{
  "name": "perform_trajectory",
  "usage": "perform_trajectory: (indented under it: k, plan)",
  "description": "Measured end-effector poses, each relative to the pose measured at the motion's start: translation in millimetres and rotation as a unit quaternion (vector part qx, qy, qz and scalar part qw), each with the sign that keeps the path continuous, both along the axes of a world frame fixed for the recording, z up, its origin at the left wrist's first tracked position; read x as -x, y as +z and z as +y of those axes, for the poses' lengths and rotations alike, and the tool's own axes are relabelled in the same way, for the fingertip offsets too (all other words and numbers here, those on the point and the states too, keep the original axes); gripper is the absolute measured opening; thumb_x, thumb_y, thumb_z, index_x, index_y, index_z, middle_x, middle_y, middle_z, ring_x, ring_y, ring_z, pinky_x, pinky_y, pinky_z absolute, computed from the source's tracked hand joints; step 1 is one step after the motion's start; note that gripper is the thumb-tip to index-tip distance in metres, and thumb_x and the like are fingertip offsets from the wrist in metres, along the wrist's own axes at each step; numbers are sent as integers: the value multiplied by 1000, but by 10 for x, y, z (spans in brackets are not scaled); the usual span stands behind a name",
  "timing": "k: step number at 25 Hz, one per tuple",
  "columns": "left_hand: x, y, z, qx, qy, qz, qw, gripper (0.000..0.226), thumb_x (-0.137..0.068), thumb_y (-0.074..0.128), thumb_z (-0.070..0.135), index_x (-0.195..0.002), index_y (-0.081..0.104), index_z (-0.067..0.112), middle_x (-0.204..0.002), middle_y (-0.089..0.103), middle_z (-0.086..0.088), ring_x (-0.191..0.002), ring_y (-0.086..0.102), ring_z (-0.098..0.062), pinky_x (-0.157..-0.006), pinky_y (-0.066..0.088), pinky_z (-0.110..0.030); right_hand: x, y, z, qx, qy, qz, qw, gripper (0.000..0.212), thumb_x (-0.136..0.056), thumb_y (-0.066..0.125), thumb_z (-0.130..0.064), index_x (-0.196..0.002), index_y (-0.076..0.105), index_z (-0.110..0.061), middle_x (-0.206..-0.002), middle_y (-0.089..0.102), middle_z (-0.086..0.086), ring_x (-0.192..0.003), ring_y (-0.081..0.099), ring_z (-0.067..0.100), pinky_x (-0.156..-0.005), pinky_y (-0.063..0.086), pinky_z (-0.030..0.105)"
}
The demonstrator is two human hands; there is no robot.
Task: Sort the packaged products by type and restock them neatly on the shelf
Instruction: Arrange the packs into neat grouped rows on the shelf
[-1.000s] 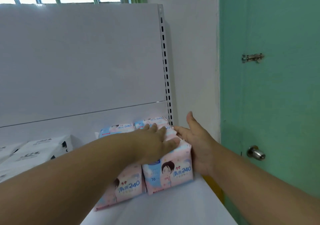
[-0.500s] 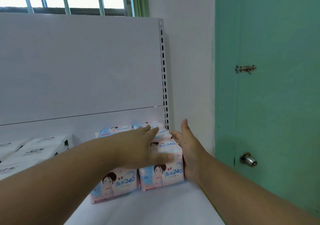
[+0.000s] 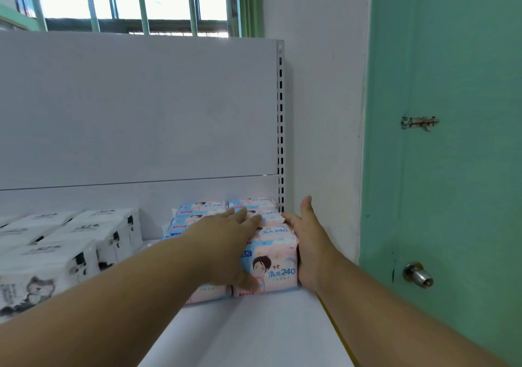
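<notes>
Several pink and blue packs marked 240 (image 3: 272, 268) stand in two rows at the right end of the white shelf (image 3: 254, 332). My left hand (image 3: 226, 242) lies flat over the tops of the packs, fingers straight, thumb down on the front pack's face. My right hand (image 3: 308, 242) presses flat against the right side of the front pack, fingers pointing toward the slotted upright (image 3: 280, 141). The left row's front pack is mostly hidden under my left arm.
White tissue packs with a black cat print (image 3: 70, 245) fill the shelf's left side. A white back panel (image 3: 141, 112) rises behind. To the right stand a white wall and a green door (image 3: 452, 141) with a knob (image 3: 417, 275) and a latch.
The packs have slid back toward the rear panel, with both hands following. The camera has tilted up, showing more of the window and the tissue packs.
</notes>
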State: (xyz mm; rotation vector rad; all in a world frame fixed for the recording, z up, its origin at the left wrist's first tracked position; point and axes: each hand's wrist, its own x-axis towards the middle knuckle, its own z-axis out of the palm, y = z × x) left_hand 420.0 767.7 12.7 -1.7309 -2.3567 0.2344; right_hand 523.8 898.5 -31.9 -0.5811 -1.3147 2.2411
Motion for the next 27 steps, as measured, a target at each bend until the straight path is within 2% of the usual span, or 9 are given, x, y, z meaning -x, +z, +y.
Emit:
perform_trajectory:
  k: [8,11,13,14,16,19,23,25,27]
  plan:
    - [16,-77,-9,-28,12,-21,999,112,-71,64,74,-154,2,33,-163,9,1,-146,22,-23,-119,25,-43,-10,54,-100,-36,-6,-17,999,78,-87,20,-79,-113,67,-22,-109,73,17,-104,68,39,-97,49,56]
    - [57,48,-155,-32,-5,-56,998,120,-68,65,76,-154,-7,32,-164,2,6,-149,15,-20,-121,19,-41,-69,131,-164,-176,-56,-96,978,67,-94,25,-69,-121,61,-20,-98,75,6,-86,74,21,-88,58,42]
    - [190,153,-346,-26,7,-47,999,127,-64,66,78,-154,-12,31,-163,-6,11,-150,8,-15,-120,14,-37,-176,267,-243,-364,-95,-146,915,45,-99,28,-57,-130,49,-31,-102,66,-12,-77,67,-9,-72,56,13]
    - [287,171,-456,-13,19,-31,999,129,-63,67,78,-154,-11,30,-163,-8,12,-150,7,-14,-119,13,-34,-223,347,-277,-456,-97,-155,871,52,-98,33,-57,-143,41,-32,-119,60,-15,-94,62,-13,-80,53,11]
    - [459,121,-638,11,34,-12,999,126,-64,68,76,-155,-5,28,-163,-5,9,-150,8,-14,-118,13,-29,-236,443,-275,-624,-39,-232,745,80,-86,47,-68,-153,21,-35,-156,31,-14,-138,38,4,-111,39,30]
    - [538,-3,-678,-13,36,-43,998,119,-67,70,69,-155,1,28,-164,1,6,-149,8,-14,-118,12,-27,-90,434,-300,-748,75,-336,568,112,-70,65,-75,-156,7,-34,-163,6,-14,-149,12,9,-120,16,31]
    - [543,-38,-629,-73,5,-77,994,114,-66,77,62,-155,13,28,-163,9,2,-148,16,-15,-118,17,-26,5,365,-308,-803,61,-326,495,114,-69,68,-73,-157,11,-27,-164,10,-6,-149,15,13,-119,14,26]
    - [504,-42,-698,-183,15,-334,925,94,-71,81,47,-149,31,35,-156,24,14,-138,35,-9,-110,36,-27,17,410,-343,-794,64,-355,488,115,-67,68,-74,-156,10,-30,-163,14,-7,-147,22,15,-118,21,30]
    - [523,-88,-741,-384,63,-598,701,66,-77,74,48,-136,47,39,-137,45,18,-122,52,-6,-94,48,-28,68,437,-368,-786,88,-367,490,119,-64,68,-77,-155,7,-32,-162,16,-8,-144,27,17,-118,26,34]
